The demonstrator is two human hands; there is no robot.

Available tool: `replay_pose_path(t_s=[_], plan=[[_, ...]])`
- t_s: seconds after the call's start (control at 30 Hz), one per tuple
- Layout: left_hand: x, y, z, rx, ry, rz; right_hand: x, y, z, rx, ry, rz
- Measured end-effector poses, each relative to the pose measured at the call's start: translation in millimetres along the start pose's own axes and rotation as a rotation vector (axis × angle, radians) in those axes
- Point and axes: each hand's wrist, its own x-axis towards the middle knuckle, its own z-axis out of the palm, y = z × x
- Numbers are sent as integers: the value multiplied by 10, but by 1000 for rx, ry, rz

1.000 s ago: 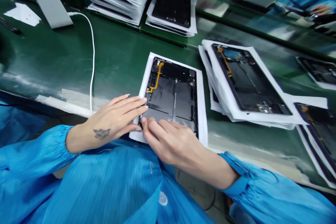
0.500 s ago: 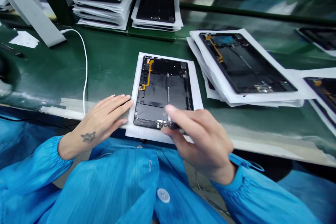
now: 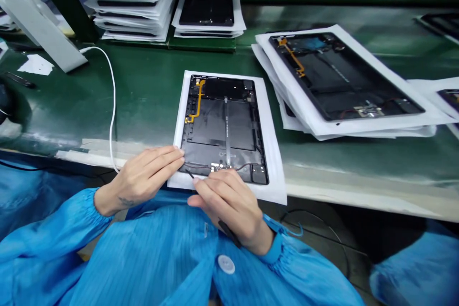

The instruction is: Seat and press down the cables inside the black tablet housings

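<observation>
An opened tablet housing (image 3: 211, 126) lies face up on a white sheet (image 3: 270, 153), showing black inner plates, an orange flex cable (image 3: 200, 100) and a small circuit board (image 3: 220, 167) at its lower edge. My left hand (image 3: 147, 174) is open, its fingers stretched out flat, with the fingertips on the housing's lower left edge. My right hand (image 3: 229, 201) is closed around slim black tweezers (image 3: 228, 233). Their pointed tip is over the housing's lower left rim, beside a thin dark wire; the middle is hidden in the hand. I cannot tell whether the tip touches.
Further tablet housings on white sheets (image 3: 376, 126) are piled at the right. Tall stacks of sheeted housings (image 3: 132, 9) stand at the back. On the left are a white stand (image 3: 43, 31), a white cable (image 3: 114, 91) and a paper scrap (image 3: 36, 65). The green bench's front edge (image 3: 344, 186) is taped.
My right hand has moved left and down from the small circuit board to the lower left rim, and the tweezers now show. My left hand has shifted right onto the housing's edge.
</observation>
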Motion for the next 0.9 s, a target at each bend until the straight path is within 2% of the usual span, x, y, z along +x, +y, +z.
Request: replay_pose_path(t_s=[0.13,0.4,0.53,0.7,0.8,0.9], plan=[[-19,3,25,-3,9,-7,-56,-4,-3,-119,-39,16],[-18,35,9,8,-55,-46,-183,-39,-177,-204,46,135],[115,81,-74,109,-159,-3,-1,-49,-267,-40,63,209],[255,107,-120,113,-229,8,349,18,-171,307,-29,428],[270,99,-112,117,-276,35,418,58,-96,329,-69,466],[260,91,-99,128,-250,39,403,71,-85,321,-100,469]])
